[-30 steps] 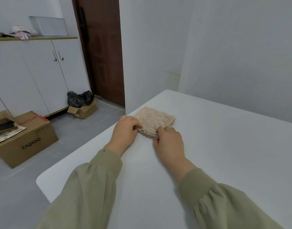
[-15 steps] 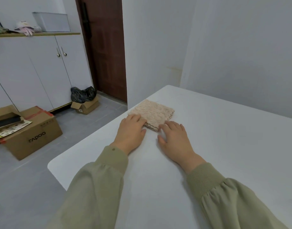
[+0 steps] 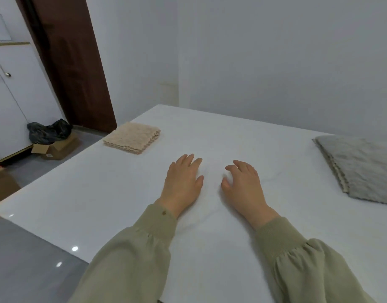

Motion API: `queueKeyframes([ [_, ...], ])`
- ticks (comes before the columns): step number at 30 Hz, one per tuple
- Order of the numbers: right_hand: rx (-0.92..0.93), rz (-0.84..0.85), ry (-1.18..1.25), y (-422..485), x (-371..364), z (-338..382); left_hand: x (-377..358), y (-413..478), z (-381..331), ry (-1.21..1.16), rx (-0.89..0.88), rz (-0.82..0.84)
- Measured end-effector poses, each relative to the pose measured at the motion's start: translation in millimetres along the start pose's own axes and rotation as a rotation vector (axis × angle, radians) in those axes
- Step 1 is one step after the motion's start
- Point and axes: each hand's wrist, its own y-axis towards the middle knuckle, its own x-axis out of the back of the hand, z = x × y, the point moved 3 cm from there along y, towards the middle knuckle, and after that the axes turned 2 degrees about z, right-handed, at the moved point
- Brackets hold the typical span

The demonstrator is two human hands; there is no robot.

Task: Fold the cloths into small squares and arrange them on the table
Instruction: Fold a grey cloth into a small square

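Your left hand [image 3: 183, 180] lies palm down on the white bench [image 3: 100, 193], fingers straight and close together, holding nothing. Your right hand [image 3: 245, 184] rests just beside it, also palm down, fingers loosely bent with the tips on the bench top, and it too is empty. Olive sleeves [image 3: 133, 248] reach in from the near edge.

On the floor to the left, a black bag [image 3: 48, 131] sits in a cardboard box [image 3: 56, 147] near a brown door [image 3: 67, 62] and a white cabinet [image 3: 13, 95].

The folded beige cloth [image 3: 132, 137] lies by the bench's far left edge, apart from your left hand. A grey cloth [image 3: 361, 167] lies to the right, well apart from your right hand and partly cut off by the frame.
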Motion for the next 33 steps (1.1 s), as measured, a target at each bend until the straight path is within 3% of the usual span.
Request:
queueKeyframes([
  [8, -0.174, -0.018, -0.037, -60, 62, -90, -37, -12, -123, -0.001, -0.078, 0.049],
  [13, -0.255, -0.113, -0.033, -87, 91, -141, -65, -9, -179, 0.021, -0.144, 0.106],
  [19, -0.388, -0.255, -0.035, -82, 110, -193, -87, 1, -174, 0.138, -0.149, 0.356],
  [26, -0.565, -0.291, -0.171, -65, 115, -232, -86, 4, -173, 0.134, -0.168, 0.364],
  [33, -0.604, -0.325, -0.285, -57, 116, -248, -84, 8, -174, 0.063, -0.158, 0.341],
])
